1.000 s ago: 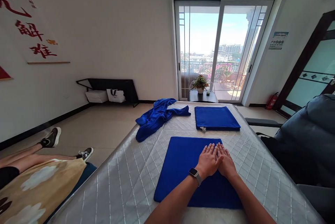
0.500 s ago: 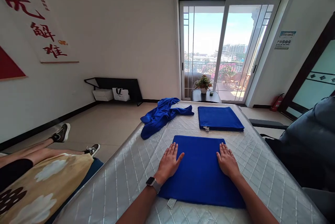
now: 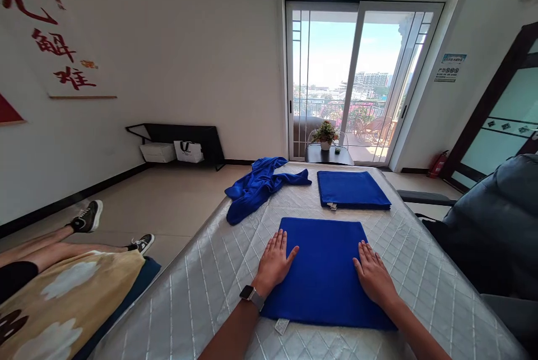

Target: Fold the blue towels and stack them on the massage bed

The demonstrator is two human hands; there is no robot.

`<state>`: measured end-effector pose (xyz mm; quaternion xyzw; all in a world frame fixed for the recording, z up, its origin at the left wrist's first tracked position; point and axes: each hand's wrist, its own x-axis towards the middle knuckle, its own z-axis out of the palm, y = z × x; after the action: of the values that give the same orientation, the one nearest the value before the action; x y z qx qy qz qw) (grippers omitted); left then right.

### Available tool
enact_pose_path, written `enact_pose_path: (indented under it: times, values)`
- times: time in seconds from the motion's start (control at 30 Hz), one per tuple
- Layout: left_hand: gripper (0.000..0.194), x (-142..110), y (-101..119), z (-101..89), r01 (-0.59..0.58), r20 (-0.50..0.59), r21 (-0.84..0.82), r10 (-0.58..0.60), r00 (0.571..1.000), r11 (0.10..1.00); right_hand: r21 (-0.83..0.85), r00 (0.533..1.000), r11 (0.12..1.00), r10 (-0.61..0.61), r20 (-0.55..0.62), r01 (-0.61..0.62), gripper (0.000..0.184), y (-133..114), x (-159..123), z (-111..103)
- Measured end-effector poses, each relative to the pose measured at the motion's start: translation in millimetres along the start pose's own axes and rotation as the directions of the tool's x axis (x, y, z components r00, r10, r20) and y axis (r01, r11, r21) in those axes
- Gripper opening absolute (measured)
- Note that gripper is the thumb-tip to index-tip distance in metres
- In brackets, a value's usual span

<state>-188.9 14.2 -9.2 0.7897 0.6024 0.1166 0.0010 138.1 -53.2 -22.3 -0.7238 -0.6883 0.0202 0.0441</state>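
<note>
A flat, folded blue cloth lies right in front of me on a silver quilted surface, a white tag poking out at its near edge. My left hand rests flat on its left edge, fingers stretched forward and thumb on the fabric. On the right edge lies my right hand, also flat with fingers extended. Neither hand grips anything. Beyond them sits another folded blue cloth with its own tag. A crumpled blue cloth lies loose to its left.
At left, a person's legs stretch out beside a beige patterned cloth. A potted plant stands on a small dark table by the sliding glass door. A dark padded chair is close on the right.
My right hand has slid nearer to me along the right edge of the folded cloth. My left hand stays on the left edge. The view has shifted slightly.
</note>
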Motion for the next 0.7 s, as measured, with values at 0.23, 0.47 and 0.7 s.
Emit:
enact_pose_path:
  times: [0.23, 0.47, 0.7]
  values:
    - [0.083, 0.2, 42.1, -16.8, -0.129, -0.023, -0.027, 0.129, 0.991, 0.991, 0.021, 0.999, 0.999, 0.033, 0.014, -0.033, 0.068, -4.3, -5.0, -1.2]
    - [0.07, -3.5, 159.6, 3.0, -0.483, -0.041, -0.186, 0.484, 0.874, 0.856, -0.004, 1.0, 1.0, 0.013, 0.013, -0.013, 0.067, -2.0, -4.2, 0.4]
    - [0.07, -11.0, 141.6, 3.1, -0.413, 0.034, -0.17, 0.424, 0.905, 0.895, 0.033, 1.0, 0.999, 0.017, 0.001, -0.017, 0.067, -3.4, -5.9, -3.1]
